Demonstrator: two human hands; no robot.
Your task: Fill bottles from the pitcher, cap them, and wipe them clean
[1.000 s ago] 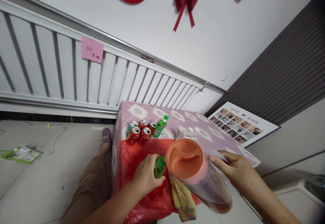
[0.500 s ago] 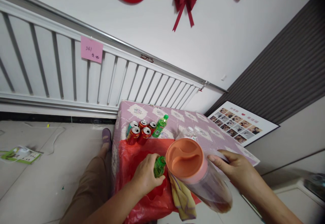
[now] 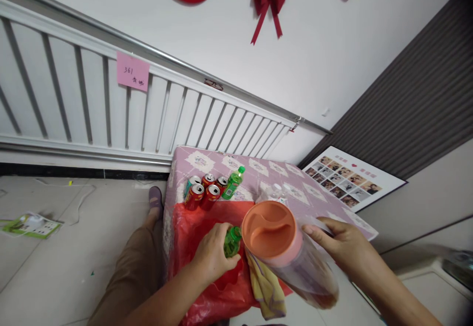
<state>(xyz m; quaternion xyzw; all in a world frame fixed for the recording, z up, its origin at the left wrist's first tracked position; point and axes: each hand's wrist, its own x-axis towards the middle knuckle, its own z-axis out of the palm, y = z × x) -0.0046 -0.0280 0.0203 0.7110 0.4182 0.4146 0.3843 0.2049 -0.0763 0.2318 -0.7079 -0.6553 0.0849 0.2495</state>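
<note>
My left hand [image 3: 215,252] is wrapped round a green plastic bottle [image 3: 232,242], held over the red plastic bag [image 3: 229,304]. In my right hand [image 3: 336,239] is the handle of a clear pitcher [image 3: 295,271] with an orange lid [image 3: 269,230]. The pitcher leans toward the bottle, its lid edge close beside the bottle's top; whether they touch I cannot tell. A little brown liquid [image 3: 325,296] lies at the pitcher's bottom end. Below the pitcher hangs a yellow cloth [image 3: 269,291]. My fingers hide much of the bottle.
Several drink cans [image 3: 210,195] stand on the patterned tablecloth [image 3: 258,168], beside another green bottle [image 3: 234,183]. Clear bottles [image 3: 275,192] are behind the pitcher. A white radiator [image 3: 199,114] runs along the wall. At right leans a photo board [image 3: 351,178]. A person's foot [image 3: 155,201] is at the table's left.
Almost nothing differs. Both hands, the green bottle and the tilted pitcher keep nearly the same places; the view shifts very slightly.
</note>
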